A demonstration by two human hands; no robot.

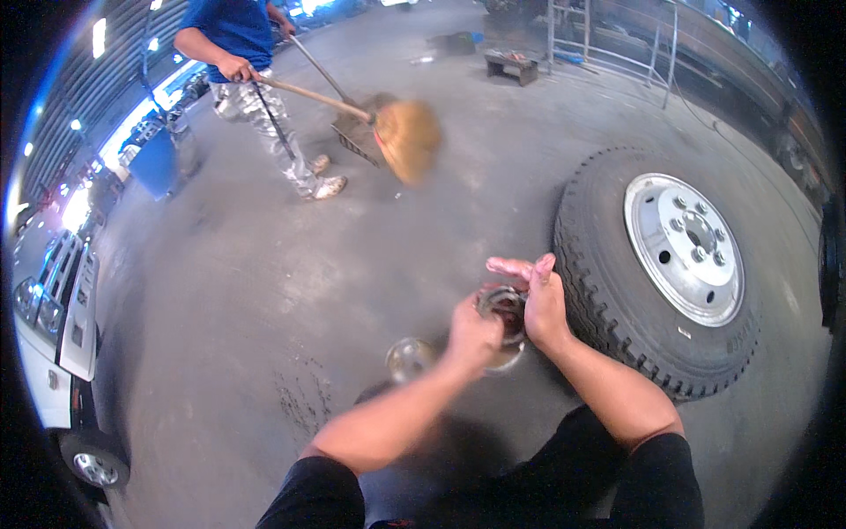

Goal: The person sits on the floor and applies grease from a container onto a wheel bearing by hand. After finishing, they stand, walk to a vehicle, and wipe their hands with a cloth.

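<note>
Over the floor in front of me, my left hand (473, 339) is closed around a dark metal ring (502, 298) that looks like a wheel bearing. My right hand (547, 309) is beside it with the fingers stretched out, and its palm faces the ring and seems to touch it. Below the left wrist a shiny round tin or lid (409, 359) lies on the floor. Another round, light-rimmed piece (508, 361) is partly hidden under my hands. What lies inside the ring is blurred.
A large truck tyre (608, 300) on a silver rim lies to my right. Ahead on the left, a person in a blue shirt (238, 40) holds a broom (405, 141) and a dustpan (357, 141). A low stand (511, 67), metal frame (608, 57) and white vehicle (53, 370) are around.
</note>
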